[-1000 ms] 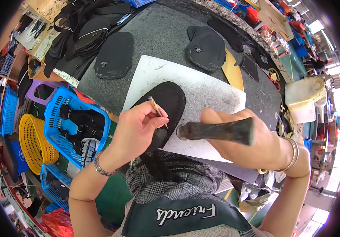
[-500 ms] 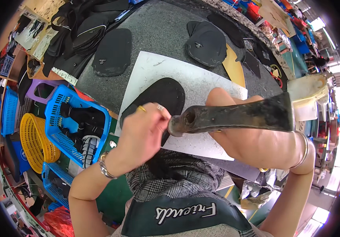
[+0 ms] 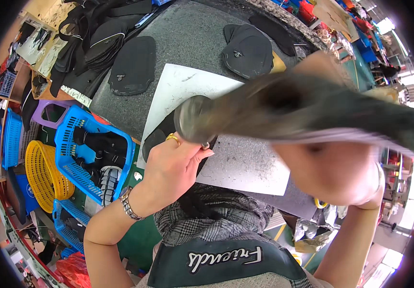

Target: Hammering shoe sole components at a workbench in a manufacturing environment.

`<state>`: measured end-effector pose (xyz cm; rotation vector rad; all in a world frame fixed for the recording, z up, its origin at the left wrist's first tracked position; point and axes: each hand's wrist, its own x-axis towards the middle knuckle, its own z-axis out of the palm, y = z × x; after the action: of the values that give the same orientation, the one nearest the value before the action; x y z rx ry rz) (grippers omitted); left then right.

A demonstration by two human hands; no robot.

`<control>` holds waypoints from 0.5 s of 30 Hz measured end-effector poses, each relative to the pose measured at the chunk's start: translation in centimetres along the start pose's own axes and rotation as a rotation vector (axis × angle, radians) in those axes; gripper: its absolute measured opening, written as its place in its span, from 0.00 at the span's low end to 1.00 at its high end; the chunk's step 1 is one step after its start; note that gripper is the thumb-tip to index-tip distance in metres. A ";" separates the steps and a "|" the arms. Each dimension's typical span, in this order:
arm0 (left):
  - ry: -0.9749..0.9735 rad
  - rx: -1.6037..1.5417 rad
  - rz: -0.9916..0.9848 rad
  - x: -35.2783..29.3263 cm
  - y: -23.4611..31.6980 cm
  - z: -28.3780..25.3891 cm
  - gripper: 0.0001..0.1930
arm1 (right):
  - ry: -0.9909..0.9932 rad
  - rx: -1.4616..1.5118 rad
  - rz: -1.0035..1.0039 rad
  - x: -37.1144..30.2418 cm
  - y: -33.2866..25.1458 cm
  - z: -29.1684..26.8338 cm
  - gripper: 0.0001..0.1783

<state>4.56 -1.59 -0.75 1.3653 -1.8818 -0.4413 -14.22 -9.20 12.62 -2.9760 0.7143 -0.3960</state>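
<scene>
In my right hand (image 3: 327, 175) is a dark metal hammer (image 3: 284, 108), lifted close to the camera and smeared by motion. Its round striking face points to the left. The fingers are wrapped round the handle, which the hammer head mostly hides. My left hand (image 3: 166, 168) is closed in a pinch under the hammer's face, over a black rounded pad (image 3: 158, 137). Whatever sits between those fingertips is too hidden to make out. The pad lies on a white scuffed sheet (image 3: 245, 165), partly covered by hammer and hand.
Black shaped panels (image 3: 132, 67) lie on the grey worktable, with more black panels (image 3: 247, 55) at the back right. A pile of black pieces (image 3: 103, 45) is at the far left. Beside the table stand a blue basket (image 3: 65, 144) and a yellow basket (image 3: 43, 177).
The hammer has risen toward the camera with my right hand and now blurs. My left hand stays near the pad, its fingers shifted slightly.
</scene>
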 end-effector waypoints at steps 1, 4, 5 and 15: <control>-0.003 -0.007 0.011 0.2 0.0 0.1 0.07 | -0.035 -0.047 0.002 -0.3 -0.2 0.0 0.09; -0.011 -0.138 -0.035 0.8 -1.3 0.3 0.06 | -0.068 -0.095 -0.072 -0.6 0.8 0.9 0.08; -0.008 -0.136 -0.035 1.0 -1.5 0.2 0.06 | -0.034 -0.062 -0.132 -0.6 1.7 1.4 0.08; -0.028 -0.281 -0.133 0.3 -1.6 0.3 0.06 | 0.401 0.358 0.032 -0.4 1.4 0.3 0.17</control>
<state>5.34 -2.45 -1.85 1.3022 -1.6821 -0.7647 -15.12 -10.26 12.07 -2.5675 0.6341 -1.0177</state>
